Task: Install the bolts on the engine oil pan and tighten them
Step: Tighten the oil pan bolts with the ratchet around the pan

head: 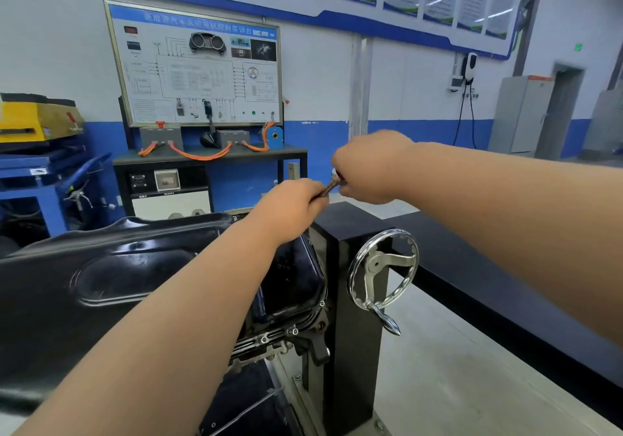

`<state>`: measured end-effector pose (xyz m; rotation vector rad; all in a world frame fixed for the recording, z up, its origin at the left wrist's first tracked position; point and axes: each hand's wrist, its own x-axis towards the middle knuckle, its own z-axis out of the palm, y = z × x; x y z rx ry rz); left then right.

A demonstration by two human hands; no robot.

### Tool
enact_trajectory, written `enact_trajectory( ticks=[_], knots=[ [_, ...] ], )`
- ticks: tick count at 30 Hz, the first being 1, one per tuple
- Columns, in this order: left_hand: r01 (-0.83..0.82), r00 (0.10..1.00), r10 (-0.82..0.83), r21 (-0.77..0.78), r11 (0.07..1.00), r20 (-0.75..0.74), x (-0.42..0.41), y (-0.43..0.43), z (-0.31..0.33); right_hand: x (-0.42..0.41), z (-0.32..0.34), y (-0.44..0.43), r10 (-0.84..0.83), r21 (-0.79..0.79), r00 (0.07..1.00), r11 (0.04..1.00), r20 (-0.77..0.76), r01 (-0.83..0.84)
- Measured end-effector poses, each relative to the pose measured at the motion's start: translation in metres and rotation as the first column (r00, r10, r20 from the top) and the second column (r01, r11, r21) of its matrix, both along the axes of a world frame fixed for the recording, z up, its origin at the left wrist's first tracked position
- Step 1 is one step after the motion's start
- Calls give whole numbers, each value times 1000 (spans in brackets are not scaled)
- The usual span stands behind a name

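Head view runs down my two bare forearms to where my hands meet, above the far right end of the oil pan (135, 267). My left hand (293, 206) is curled into a fist, knuckles up, and grips one end of a small brownish metal piece (329, 187). My right hand (367, 169), also curled, pinches the other end just to the right (bolt or tool, I cannot tell; it is small and mostly hidden by my fingers). The two hands are almost touching.

The pan is black and glossy, lying across the near left with its embossed face up, and my left forearm crosses over it. Along its near right flange three bolts (295, 331) sit in their holes, heads showing. Just right of the pan stands the black post (354, 351) of the engine stand. A chrome handwheel (384, 270) is on the post's right face, its handle pointing down to the near right.

Far behind, against the white and blue wall, a training board (195, 64) stands on a dark table (293, 150), with orange cables (202, 156) lying across the top. At far left a yellow box (33, 118) rests on a blue stand (33, 166).
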<state>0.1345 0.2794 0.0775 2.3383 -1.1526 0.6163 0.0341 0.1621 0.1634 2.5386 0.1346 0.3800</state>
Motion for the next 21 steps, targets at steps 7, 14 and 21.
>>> enact_trajectory(
  ticks=[7,14,21],
  knots=[
    [-39,997,46,114,993,-59,0,-3,-3,1,-12,15,-131,341,948,911,-289,230],
    [-46,996,53,99,994,-72,2,-5,-7,-3,-8,4,116,-168,991,980,63,-104],
    [-130,987,140,119,984,-80,0,-3,-5,-5,-16,15,-117,523,948,811,-295,263]
  ],
)
